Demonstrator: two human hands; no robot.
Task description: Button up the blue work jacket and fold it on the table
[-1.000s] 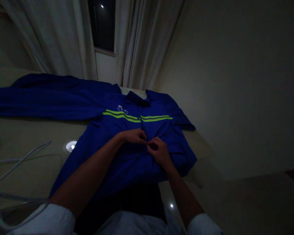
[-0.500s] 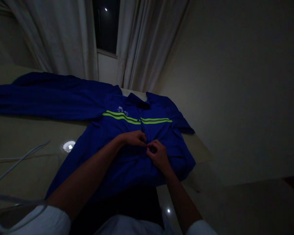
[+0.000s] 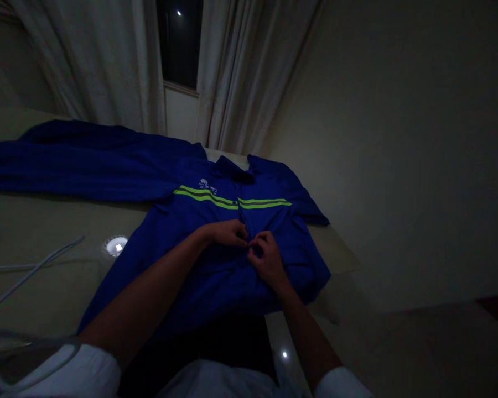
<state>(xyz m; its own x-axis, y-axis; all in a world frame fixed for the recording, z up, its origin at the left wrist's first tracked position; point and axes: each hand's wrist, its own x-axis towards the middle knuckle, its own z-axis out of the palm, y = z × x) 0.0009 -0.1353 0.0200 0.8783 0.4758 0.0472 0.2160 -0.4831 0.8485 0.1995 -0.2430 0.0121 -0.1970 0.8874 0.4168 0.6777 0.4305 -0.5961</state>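
A blue work jacket (image 3: 178, 221) with two yellow-green reflective stripes across the chest lies face up on a pale table (image 3: 45, 221). One sleeve stretches out far to the left. My left hand (image 3: 228, 232) and my right hand (image 3: 265, 257) meet at the jacket's front opening, just below the stripes. Both have their fingers pinched on the fabric edges there. The room is dim, so the small part between my fingertips is hard to make out.
White cables (image 3: 29, 271) trail over the table's left side. A small round bright spot (image 3: 115, 245) shows on the table beside the jacket. White curtains (image 3: 232, 72) and a dark window (image 3: 180, 41) stand behind. A bare wall is on the right.
My right hand has shifted slightly up and closer to my left hand at the jacket front. The jacket lies as before.
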